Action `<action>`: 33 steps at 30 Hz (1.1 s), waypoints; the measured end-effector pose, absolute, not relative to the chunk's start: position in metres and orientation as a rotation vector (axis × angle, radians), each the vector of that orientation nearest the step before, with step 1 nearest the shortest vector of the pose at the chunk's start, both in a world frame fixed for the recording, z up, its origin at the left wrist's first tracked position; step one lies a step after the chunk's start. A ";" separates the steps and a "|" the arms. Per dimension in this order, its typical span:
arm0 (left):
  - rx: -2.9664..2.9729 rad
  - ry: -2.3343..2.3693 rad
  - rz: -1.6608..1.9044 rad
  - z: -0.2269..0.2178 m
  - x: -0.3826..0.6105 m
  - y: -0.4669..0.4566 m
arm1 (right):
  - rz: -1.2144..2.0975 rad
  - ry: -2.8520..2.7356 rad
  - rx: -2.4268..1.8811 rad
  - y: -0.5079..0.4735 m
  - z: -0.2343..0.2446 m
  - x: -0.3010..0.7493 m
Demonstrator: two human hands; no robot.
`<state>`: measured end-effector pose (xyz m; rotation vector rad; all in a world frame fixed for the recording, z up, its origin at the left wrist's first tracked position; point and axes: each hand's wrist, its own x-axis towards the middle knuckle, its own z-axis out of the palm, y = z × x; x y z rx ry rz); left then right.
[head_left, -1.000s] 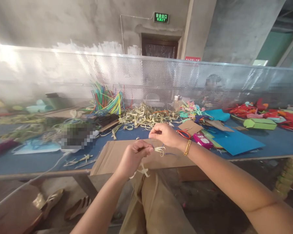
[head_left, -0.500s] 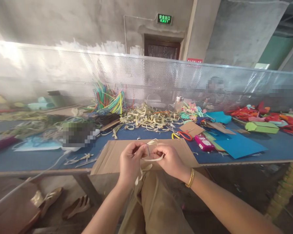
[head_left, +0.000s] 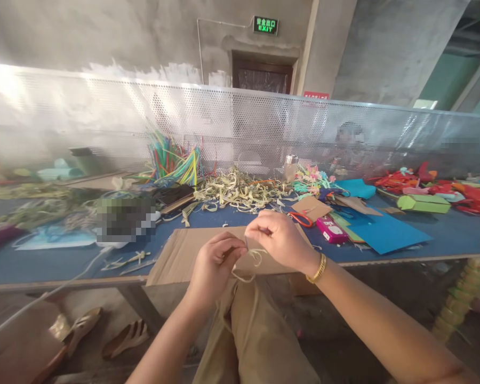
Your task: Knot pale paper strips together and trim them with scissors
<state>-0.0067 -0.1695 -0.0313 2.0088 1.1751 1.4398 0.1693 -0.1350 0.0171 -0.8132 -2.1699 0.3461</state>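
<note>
My left hand (head_left: pixel 214 266) and my right hand (head_left: pixel 278 240) meet just above my knee, in front of a flat cardboard sheet (head_left: pixel 176 256) at the table's front edge. Both pinch a pale, thin straw strip (head_left: pixel 253 261) that loops and curls between the fingers. A fine dark thread seems to run up from the strip into my right fingertips. A gold bracelet (head_left: pixel 318 268) is on my right wrist.
On the blue table (head_left: pixel 424 240) lie a heap of pale strips (head_left: pixel 240 193), a bundle of coloured sticks (head_left: pixel 172 162), orange-handled scissors (head_left: pixel 302 218), a pink box (head_left: pixel 331 230), blue paper (head_left: pixel 388 234) and a green box (head_left: pixel 422 202). A perforated metal screen (head_left: pixel 240 128) backs it. Sandals (head_left: pixel 104 330) sit under the table.
My right hand drew back toward my left, the two met over the strip, and now the right has lifted slightly, pulling upward. The strip hangs shorter and more curled.
</note>
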 end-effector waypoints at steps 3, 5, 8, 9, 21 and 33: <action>1.873 1.067 1.471 -0.034 -0.008 -0.168 | 0.590 -2.065 -0.880 -0.122 0.002 0.164; 1.764 1.148 1.614 -0.038 -0.007 -0.169 | 0.657 -2.037 -0.886 -0.128 -0.016 0.157; 1.690 1.364 1.806 -0.043 -0.005 -0.171 | 0.488 -2.069 -0.832 -0.153 -0.031 0.149; 1.722 1.429 1.818 -0.044 -0.005 -0.172 | 0.402 -2.091 -0.827 -0.161 -0.030 0.148; 1.767 1.366 1.828 -0.041 -0.007 -0.179 | 0.613 -2.039 -0.797 -0.145 -0.025 0.148; 1.760 1.307 1.810 -0.044 -0.011 -0.181 | 0.768 -1.951 -0.801 -0.139 -0.025 0.140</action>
